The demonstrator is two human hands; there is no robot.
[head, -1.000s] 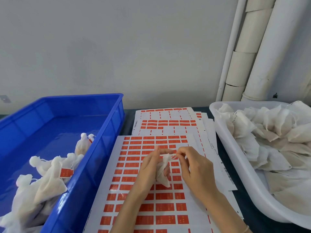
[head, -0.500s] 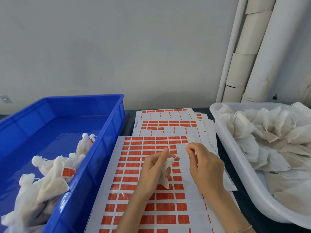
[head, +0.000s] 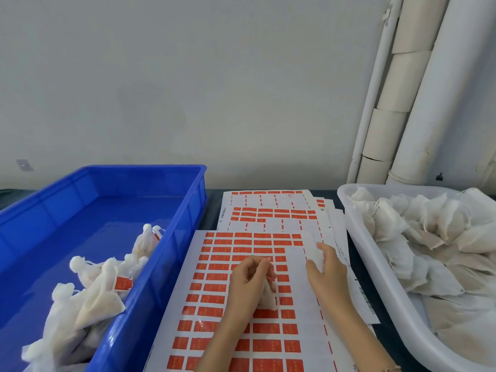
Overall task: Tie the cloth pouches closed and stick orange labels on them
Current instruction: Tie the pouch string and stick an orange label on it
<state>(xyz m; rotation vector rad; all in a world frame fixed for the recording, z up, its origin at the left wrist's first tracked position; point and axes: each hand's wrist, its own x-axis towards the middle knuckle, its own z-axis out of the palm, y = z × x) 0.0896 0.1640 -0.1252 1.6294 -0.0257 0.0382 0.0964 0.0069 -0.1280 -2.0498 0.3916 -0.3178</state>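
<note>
A: Where's the pouch?

B: In the left hand [head: 251, 280], whose fingers curl round its neck. The pouch [head: 268, 295] hangs below the fist over the top sheet [head: 299, 299], with its long axis running from the far side toward the person. I can't tell whether it's knotted.

A: And the other hand?

B: The right hand [head: 327, 272] is just right of it, not touching. Its fingers stretch loosely onto the peeled, bare strip and pinch nothing I can see.

A: So a label comes next?

B: I'd judge so. The orange labels [head: 214, 277] lie to the left of and beyond its fingertips, and it's the free hand.

A: Counts?

B: One pouch is in hand. One blue crate [head: 171, 237] holds about six tied pouches [head: 96, 296], two showing orange. One white tub [head: 375, 277] holds loose pouches [head: 429, 237], too many to count. At least two more sheets lie beneath the top one on the dark surface [head: 212, 205].
</note>
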